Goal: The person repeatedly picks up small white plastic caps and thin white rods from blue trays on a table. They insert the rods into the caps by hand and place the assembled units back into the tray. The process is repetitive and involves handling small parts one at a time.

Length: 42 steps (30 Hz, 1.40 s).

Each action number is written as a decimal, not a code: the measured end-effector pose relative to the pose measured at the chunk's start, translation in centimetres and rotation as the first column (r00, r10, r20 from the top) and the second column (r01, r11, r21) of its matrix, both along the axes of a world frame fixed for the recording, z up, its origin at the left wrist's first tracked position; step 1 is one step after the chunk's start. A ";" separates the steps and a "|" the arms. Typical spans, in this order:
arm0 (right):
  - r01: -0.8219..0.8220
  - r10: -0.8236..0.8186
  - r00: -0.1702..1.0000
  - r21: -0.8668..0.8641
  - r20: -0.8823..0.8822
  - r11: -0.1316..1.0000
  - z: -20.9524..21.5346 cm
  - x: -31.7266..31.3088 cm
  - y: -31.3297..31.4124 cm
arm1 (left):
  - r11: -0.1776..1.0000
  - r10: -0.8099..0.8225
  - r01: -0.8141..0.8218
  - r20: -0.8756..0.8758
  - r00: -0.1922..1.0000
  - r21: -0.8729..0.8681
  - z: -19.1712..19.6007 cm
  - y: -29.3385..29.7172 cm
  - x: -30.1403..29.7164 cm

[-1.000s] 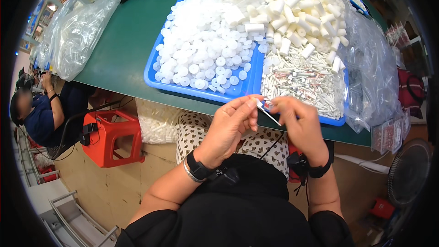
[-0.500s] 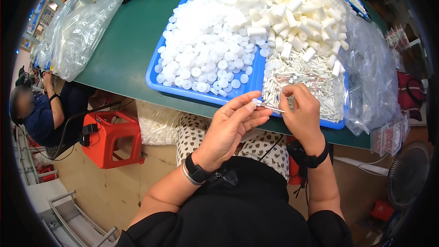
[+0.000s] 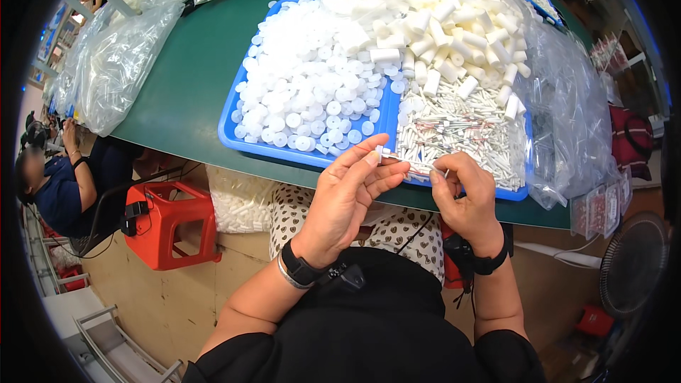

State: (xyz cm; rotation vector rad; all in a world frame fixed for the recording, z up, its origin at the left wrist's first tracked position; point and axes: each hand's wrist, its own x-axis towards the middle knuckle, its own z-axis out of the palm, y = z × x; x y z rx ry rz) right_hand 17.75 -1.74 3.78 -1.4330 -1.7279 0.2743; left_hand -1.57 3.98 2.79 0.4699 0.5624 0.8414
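My left hand (image 3: 339, 198) pinches a slim rod (image 3: 391, 158) with a small white plastic piece at one end, between thumb and forefinger; the other fingers are loosely curled below. Just to the right, my right hand (image 3: 464, 195) has thumb and forefinger closed near the rod's far end; what lies between those fingertips is too small to make out. Both hands are over the front edge of a blue tray (image 3: 230, 138). In its left part lie many translucent white discs (image 3: 312, 92); the right part holds thin white sticks (image 3: 454, 128), some with reddish marks.
White foam cylinders (image 3: 454, 42) spill from a clear bag onto the sticks. Crumpled plastic bags lie on the green table (image 3: 170, 99) at both sides. A red stool (image 3: 170, 223) and a seated person (image 3: 64, 184) are at left, a dark fan (image 3: 633, 266) at right.
The view has shifted slightly. My right hand has drawn a little away from my left, and its fingertips have closed together. The left hand keeps its pinch on the rod.
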 end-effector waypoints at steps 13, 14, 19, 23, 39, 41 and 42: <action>-0.216 -0.049 0.863 -0.455 -0.504 0.864 1.1 -0.4 -0.2 | 0.964 -0.188 0.216 -0.177 0.966 0.156 -0.4 -1.0 0.4; -0.295 -0.148 0.773 -0.555 -0.617 0.778 1.5 -0.4 -0.2 | 0.966 -0.198 0.217 -0.140 0.970 0.143 -0.5 -1.1 0.4; -0.196 0.048 0.952 -0.483 -0.301 0.854 2.4 -0.6 0.0 | 0.967 -0.187 0.222 -0.235 0.954 0.129 -0.6 -1.0 0.1; 0.090 -0.073 0.995 -0.296 0.067 0.951 3.8 2.2 2.9 | 0.991 -0.101 0.113 -0.157 0.982 0.070 -0.7 -1.1 0.2; 0.266 -0.204 0.880 -0.088 0.430 0.960 4.4 6.6 5.9 | 0.984 -0.166 0.164 0.012 0.986 0.062 -1.3 -0.7 -0.3; 0.192 -0.142 0.965 -0.223 0.220 0.956 5.4 4.5 3.6 | 0.980 -0.136 0.135 -0.006 0.991 0.144 -0.3 -0.9 -0.1; 0.105 -0.070 0.982 -0.197 0.177 0.975 5.0 3.5 2.4 | 0.975 -0.119 0.120 -0.016 0.993 0.185 0.2 -1.0 0.1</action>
